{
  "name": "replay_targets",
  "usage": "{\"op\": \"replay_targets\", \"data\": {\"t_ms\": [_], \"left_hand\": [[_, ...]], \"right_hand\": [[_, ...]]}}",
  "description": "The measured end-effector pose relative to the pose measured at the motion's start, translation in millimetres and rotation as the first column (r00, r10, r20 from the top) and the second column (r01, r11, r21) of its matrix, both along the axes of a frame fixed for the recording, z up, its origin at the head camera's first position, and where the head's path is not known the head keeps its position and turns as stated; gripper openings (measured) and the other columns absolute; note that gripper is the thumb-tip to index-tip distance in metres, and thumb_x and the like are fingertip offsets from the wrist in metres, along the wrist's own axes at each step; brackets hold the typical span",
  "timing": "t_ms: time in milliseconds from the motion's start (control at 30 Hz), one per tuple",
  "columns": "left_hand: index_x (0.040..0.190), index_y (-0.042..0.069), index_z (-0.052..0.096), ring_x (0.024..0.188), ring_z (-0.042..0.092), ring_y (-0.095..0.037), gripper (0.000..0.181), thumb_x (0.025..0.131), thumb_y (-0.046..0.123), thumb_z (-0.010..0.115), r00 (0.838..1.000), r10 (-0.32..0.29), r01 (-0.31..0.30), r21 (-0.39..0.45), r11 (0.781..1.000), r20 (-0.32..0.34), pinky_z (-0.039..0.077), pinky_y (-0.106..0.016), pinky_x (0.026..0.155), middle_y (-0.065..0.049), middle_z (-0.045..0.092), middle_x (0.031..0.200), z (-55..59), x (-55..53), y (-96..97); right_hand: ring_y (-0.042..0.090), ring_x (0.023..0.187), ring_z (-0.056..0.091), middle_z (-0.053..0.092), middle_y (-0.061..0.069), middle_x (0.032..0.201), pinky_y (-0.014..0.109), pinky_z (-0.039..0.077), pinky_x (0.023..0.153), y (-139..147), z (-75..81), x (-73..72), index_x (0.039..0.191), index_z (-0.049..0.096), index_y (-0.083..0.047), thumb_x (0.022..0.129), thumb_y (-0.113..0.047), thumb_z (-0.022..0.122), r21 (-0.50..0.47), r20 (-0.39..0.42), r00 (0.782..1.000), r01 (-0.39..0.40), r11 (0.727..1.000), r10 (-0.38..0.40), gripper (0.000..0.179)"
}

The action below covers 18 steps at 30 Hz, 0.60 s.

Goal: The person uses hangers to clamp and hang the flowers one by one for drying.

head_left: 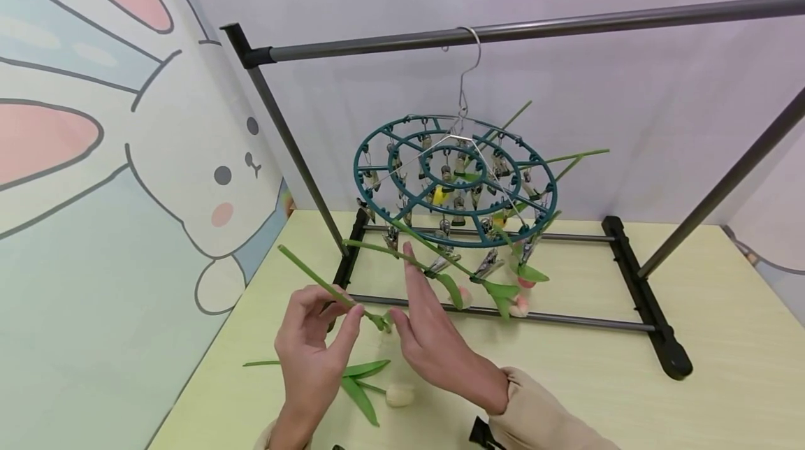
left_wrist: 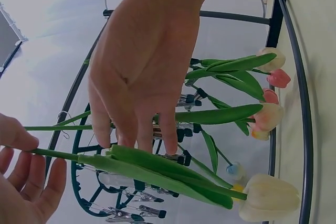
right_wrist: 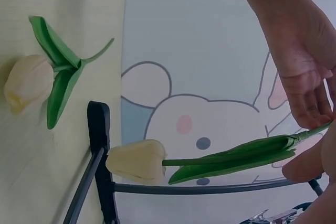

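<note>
My left hand (head_left: 314, 345) pinches the green stem of an artificial white tulip (left_wrist: 270, 198) between thumb and finger. In the right wrist view this tulip (right_wrist: 137, 162) points its bloom away from the hands, and its leaves lie along the stem; in the head view the bloom is hidden. My right hand (head_left: 434, 338), fingers extended, is beside the leaves and grips nothing. Beyond the hands hangs a round dark green clip hanger (head_left: 455, 246) with metal clips. Several tulips dangle bloom-down from it, among them a pale pink one (head_left: 519, 307).
Another white tulip (head_left: 399, 395) lies on the pale table (head_left: 233, 404), below the hands. A dark metal rack carries the hanger on its top bar (head_left: 371, 45); its black foot (head_left: 654, 317) stands at right. A rabbit-painted wall (head_left: 189, 156) borders the left.
</note>
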<state>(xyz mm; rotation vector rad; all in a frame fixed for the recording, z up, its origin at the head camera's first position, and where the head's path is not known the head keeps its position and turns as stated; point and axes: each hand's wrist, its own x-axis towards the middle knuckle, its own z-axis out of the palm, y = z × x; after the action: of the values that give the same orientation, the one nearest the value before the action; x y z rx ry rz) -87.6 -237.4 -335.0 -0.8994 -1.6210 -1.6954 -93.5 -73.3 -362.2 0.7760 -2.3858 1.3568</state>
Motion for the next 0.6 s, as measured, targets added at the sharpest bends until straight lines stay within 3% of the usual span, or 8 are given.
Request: {"op": "replay_targets", "data": {"t_ms": [100, 433, 600], "left_hand": [[0.100, -0.019, 0.046, 0.087, 0.061, -0.019, 0.030, 0.075, -0.025, 0.061, 1.000, -0.028, 0.028, -0.003, 1.000, 0.006, 0.054, -0.026, 0.079, -0.019, 0.054, 0.095, 0.5, -9.1, -10.0], [0.100, -0.019, 0.046, 0.086, 0.061, -0.018, 0.029, 0.075, -0.025, 0.060, 0.999, -0.038, 0.038, 0.010, 0.999, 0.012, 0.054, -0.027, 0.078, -0.016, 0.055, 0.096, 0.0, -10.6, -8.7], [0.100, -0.019, 0.046, 0.086, 0.061, -0.019, 0.029, 0.076, -0.025, 0.059, 0.998, -0.056, 0.056, 0.009, 0.998, 0.015, 0.054, -0.027, 0.078, -0.019, 0.054, 0.095, -0.7, -11.2, -7.1]], "right_hand": [[0.025, 0.143, 0.003, -0.007, 0.012, 0.157, 0.049, 0.019, 0.113, -12, 0.0, -5.4, 0.149, -0.005, 0.001, 0.101, -0.009, 0.043, -0.022, -0.032, 0.997, 0.064, 0.998, -0.065, 0.069], [0.037, 0.139, 0.021, 0.019, 0.026, 0.151, 0.056, 0.027, 0.107, -10, 8.0, -14.4, 0.147, 0.013, 0.008, 0.101, -0.017, 0.046, -0.088, 0.095, 0.980, 0.184, 0.979, -0.175, 0.062], [0.034, 0.138, 0.025, 0.024, 0.022, 0.150, 0.054, 0.029, 0.107, -6, 9.6, -16.5, 0.146, 0.020, 0.005, 0.100, -0.018, 0.049, -0.136, 0.063, 0.977, 0.210, 0.968, -0.203, 0.059]]}}
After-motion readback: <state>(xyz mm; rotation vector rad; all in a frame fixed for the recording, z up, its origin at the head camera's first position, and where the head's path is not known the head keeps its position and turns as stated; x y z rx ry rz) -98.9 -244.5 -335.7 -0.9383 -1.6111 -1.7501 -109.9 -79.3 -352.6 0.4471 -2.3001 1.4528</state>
